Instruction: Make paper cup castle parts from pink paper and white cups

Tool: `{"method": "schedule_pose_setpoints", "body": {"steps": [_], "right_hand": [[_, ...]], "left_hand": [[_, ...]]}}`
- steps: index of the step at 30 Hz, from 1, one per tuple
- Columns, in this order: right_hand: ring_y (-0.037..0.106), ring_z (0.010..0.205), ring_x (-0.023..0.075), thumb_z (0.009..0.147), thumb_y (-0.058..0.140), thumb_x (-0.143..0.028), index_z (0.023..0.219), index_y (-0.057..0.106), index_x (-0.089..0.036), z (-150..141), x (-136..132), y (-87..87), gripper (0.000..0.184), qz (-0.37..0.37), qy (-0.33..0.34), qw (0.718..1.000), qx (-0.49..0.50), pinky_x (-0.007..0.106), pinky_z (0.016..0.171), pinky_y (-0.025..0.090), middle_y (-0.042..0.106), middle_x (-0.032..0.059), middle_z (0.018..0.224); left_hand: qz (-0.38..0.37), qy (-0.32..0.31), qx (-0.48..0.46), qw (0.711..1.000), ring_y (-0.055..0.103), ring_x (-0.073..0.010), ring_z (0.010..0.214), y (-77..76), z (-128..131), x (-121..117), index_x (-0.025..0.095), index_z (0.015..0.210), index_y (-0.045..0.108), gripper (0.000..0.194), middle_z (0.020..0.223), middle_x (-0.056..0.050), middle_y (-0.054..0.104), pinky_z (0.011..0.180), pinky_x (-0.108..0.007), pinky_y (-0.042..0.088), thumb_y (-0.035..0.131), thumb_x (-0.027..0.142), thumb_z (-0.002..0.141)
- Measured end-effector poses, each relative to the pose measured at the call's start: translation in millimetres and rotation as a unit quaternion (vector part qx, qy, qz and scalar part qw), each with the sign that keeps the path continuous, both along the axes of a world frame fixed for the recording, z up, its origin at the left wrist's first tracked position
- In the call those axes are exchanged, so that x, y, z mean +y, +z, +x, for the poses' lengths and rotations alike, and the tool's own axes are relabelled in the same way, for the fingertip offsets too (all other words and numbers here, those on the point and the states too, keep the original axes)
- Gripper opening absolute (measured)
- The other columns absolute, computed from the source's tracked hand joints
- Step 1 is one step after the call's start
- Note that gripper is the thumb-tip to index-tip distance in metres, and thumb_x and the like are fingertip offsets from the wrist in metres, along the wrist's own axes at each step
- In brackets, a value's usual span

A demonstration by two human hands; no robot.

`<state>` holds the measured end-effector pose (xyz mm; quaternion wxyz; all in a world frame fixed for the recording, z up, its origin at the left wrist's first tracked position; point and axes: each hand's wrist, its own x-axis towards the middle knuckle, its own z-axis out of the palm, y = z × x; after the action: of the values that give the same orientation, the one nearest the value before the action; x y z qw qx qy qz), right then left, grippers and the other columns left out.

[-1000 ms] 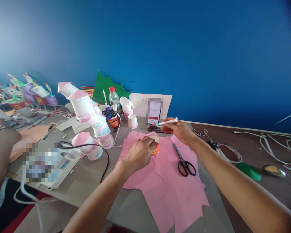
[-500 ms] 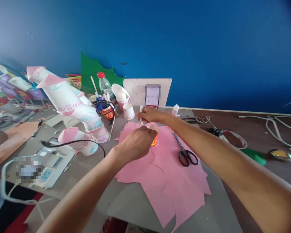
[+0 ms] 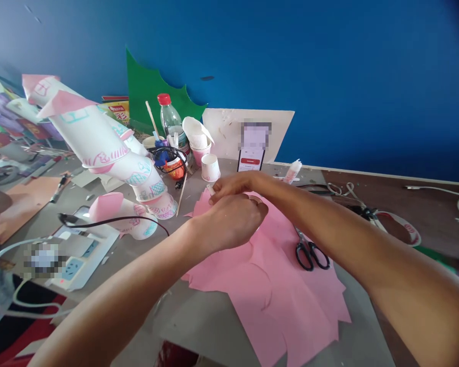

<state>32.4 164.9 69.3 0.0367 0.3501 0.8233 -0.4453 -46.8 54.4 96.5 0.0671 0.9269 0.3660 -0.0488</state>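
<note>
Moved leftward along the pink paper's (image 3: 268, 285) far edge, the right hand (image 3: 235, 186) pinches a white item (image 3: 210, 189), left hand's (image 3: 233, 219) grip undeterminable; cup tower (image 3: 95, 137) left of it assembled, small cup (image 3: 210, 169) behind unattached.

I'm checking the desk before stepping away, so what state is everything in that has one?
Phone: screen lit, standing upright.
Clear bottle: upright, red cap on.
Power strip: red light on.
Scissors: lying on pink paper, blades mostly hidden, open or closed unclear.
Pink paper: spread out, edges cut.
Right hand: pinching a white object.
</note>
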Motion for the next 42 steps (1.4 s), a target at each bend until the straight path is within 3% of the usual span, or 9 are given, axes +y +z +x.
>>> {"method": "schedule_pose_setpoints", "body": {"steps": [4, 8, 13, 18, 28, 35, 42], "right_hand": [[0.041, 0.048, 0.0077, 0.067, 0.067, -0.016, 0.048, 0.053, -0.018, -3, -2, 0.1, 0.024, -0.022, 0.063, 0.996, -0.056, 0.023, 0.049, 0.034, 0.044, -0.0076, 0.046], [0.038, 0.047, 0.0066, 0.061, 0.064, -0.007, 0.046, 0.050, -0.017, -6, -4, 1.2, 0.023, -0.026, 0.099, 0.989, -0.104, 0.022, 0.047, 0.030, 0.040, -0.0090, 0.045], [0.038, 0.049, 0.0064, 0.064, 0.063, -0.011, 0.053, 0.050, -0.016, -7, -7, 9.3, 0.018, -0.032, 0.120, 0.984, -0.129, 0.022, 0.048, 0.030, 0.040, -0.0098, 0.047], [0.041, 0.052, 0.0075, 0.068, 0.061, -0.013, 0.055, 0.050, -0.016, -11, -13, 17.5, 0.018, -0.025, 0.121, 0.982, -0.143, 0.021, 0.050, 0.031, 0.039, -0.0091, 0.049], [0.030, 0.046, 0.0065, 0.067, 0.062, -0.010, 0.047, 0.042, -0.018, -15, -10, 7.5, 0.029, 0.012, 0.078, 0.987, -0.137, 0.022, 0.045, 0.023, 0.028, -0.0088, 0.044], [0.043, 0.053, 0.0090, 0.072, 0.061, -0.024, 0.066, 0.059, -0.015, 4, 14, -9.4, 0.010, 0.035, 0.015, 0.997, -0.060, 0.022, 0.049, 0.031, 0.050, -0.0051, 0.058], [0.052, 0.061, 0.0126, 0.075, 0.060, -0.033, 0.067, 0.066, -0.017, 46, 14, -17.1, 0.019, 0.039, -0.068, 0.997, 0.023, 0.023, 0.053, 0.038, 0.061, 0.0005, 0.066]], "left_hand": [[-0.010, -0.008, -0.033, 0.999, 0.063, -0.0224, 0.068, -4.5, 0, 0, 0.013, 0.093, 0.060, 0.037, 0.072, -0.006, 0.065, 0.062, -0.031, 0.043, 0.046, -0.006, 0.064], [0.009, -0.029, 0.020, 0.999, 0.063, -0.0214, 0.067, -0.4, 2, 0, 0.010, 0.098, 0.059, 0.039, 0.071, -0.006, 0.067, 0.060, -0.030, 0.042, 0.045, -0.004, 0.065], [0.042, -0.058, 0.043, 0.996, 0.062, -0.0187, 0.064, 6.9, 2, -2, 0.007, 0.099, 0.059, 0.036, 0.070, -0.006, 0.067, 0.054, -0.028, 0.039, 0.046, -0.004, 0.067], [0.060, -0.065, 0.040, 0.995, 0.062, -0.0184, 0.066, 4.3, 1, -2, 0.008, 0.096, 0.060, 0.033, 0.075, -0.006, 0.068, 0.050, -0.027, 0.035, 0.046, -0.003, 0.068], [0.096, -0.076, 0.017, 0.992, 0.061, -0.0187, 0.065, -6.5, -1, 0, 0.011, 0.089, 0.059, 0.029, 0.073, -0.006, 0.066, 0.048, -0.028, 0.034, 0.047, -0.002, 0.066], [0.086, -0.060, 0.015, 0.994, 0.062, -0.0209, 0.064, -2.7, -3, -2, 0.012, 0.086, 0.056, 0.026, 0.073, -0.007, 0.065, 0.046, -0.026, 0.036, 0.051, -0.003, 0.065], [0.080, -0.072, 0.016, 0.994, 0.064, -0.0219, 0.070, -0.9, -1, -2, 0.012, 0.084, 0.057, 0.025, 0.075, -0.008, 0.065, 0.055, -0.029, 0.045, 0.047, -0.005, 0.068]]}}
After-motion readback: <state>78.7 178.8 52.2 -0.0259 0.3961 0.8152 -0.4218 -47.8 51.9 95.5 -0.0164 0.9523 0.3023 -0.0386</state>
